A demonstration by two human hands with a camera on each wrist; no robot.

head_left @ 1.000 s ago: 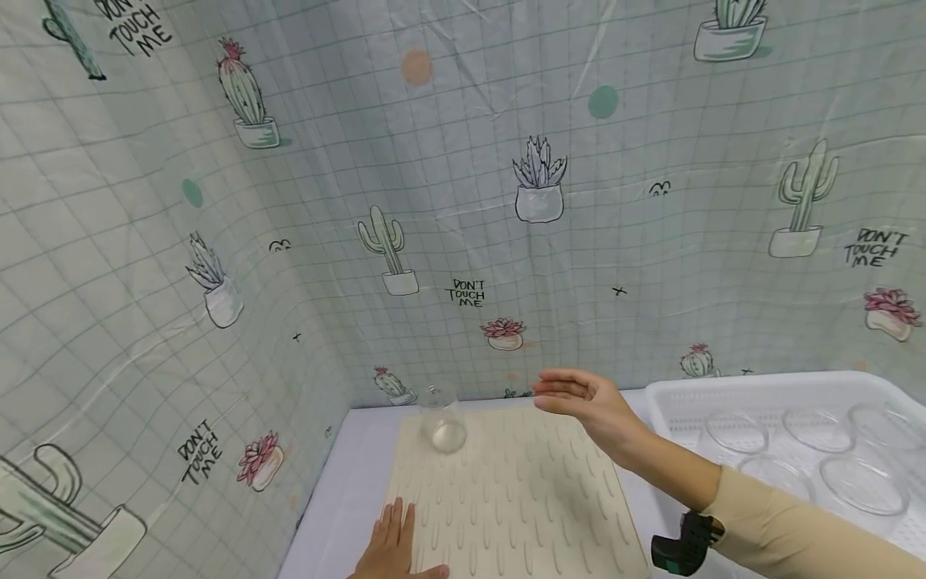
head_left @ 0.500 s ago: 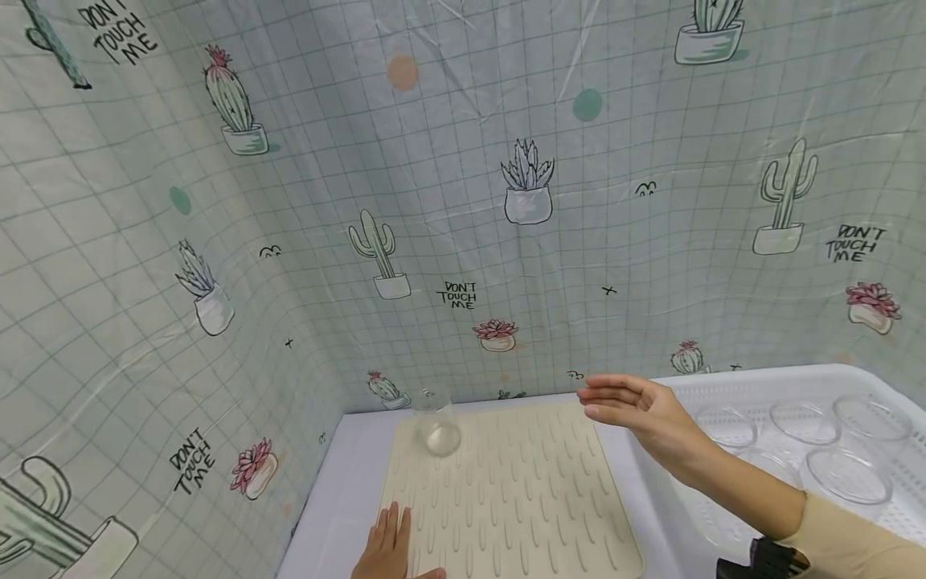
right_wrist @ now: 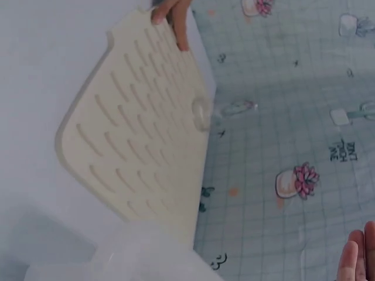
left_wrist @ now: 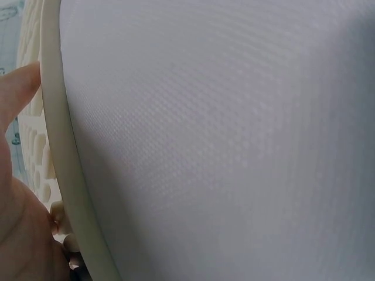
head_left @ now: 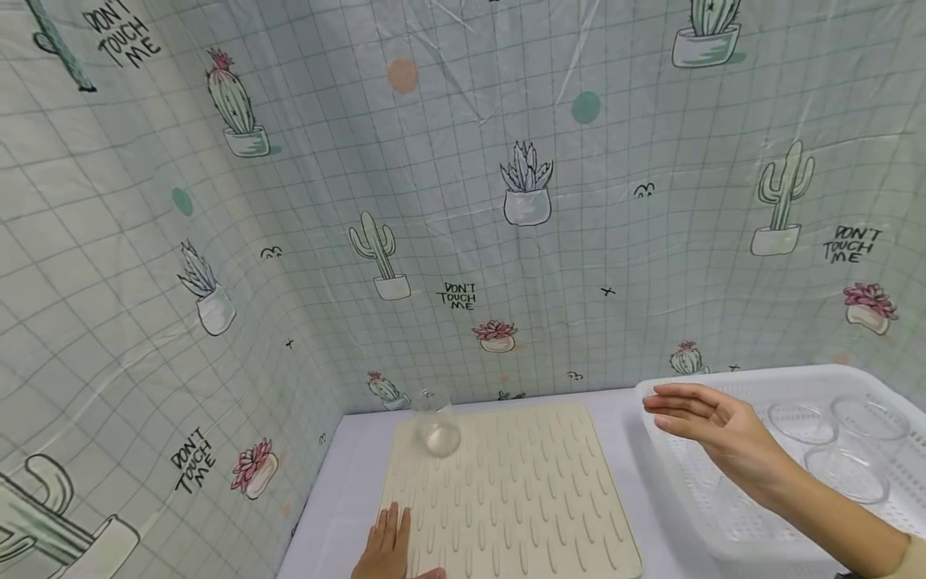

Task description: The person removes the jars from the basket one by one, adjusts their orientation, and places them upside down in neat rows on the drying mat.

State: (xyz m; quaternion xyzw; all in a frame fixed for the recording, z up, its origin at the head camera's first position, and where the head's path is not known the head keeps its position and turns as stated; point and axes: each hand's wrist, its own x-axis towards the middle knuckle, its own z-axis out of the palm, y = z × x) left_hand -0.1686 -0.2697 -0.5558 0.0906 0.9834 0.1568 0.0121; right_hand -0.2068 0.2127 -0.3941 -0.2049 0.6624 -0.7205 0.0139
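My left hand [head_left: 385, 547] rests on the near left edge of a cream mat with raised ridges [head_left: 528, 482], its fingers straight. In the left wrist view, part of that hand [left_wrist: 17, 216] lies against the mat's rim [left_wrist: 55, 117]. A clear see-through cup [head_left: 440, 434] stands on the mat's far left corner. My right hand [head_left: 712, 422] is over the left side of a white perforated basket [head_left: 654, 394], fingers extended and together, holding nothing. Its fingertips [right_wrist: 348, 257] show at the lower right of the right wrist view.
Several clear round containers [head_left: 846, 474] stand in the basket; my right hand and forearm hide part of it. A white cloth [head_left: 336, 482] covers the table. Behind and to the left hangs a cactus-print curtain [head_left: 463, 241].
My right hand has moved rightward from above the mat's far right corner to over the basket. My left hand and the clear cup have stayed in place on the mat.
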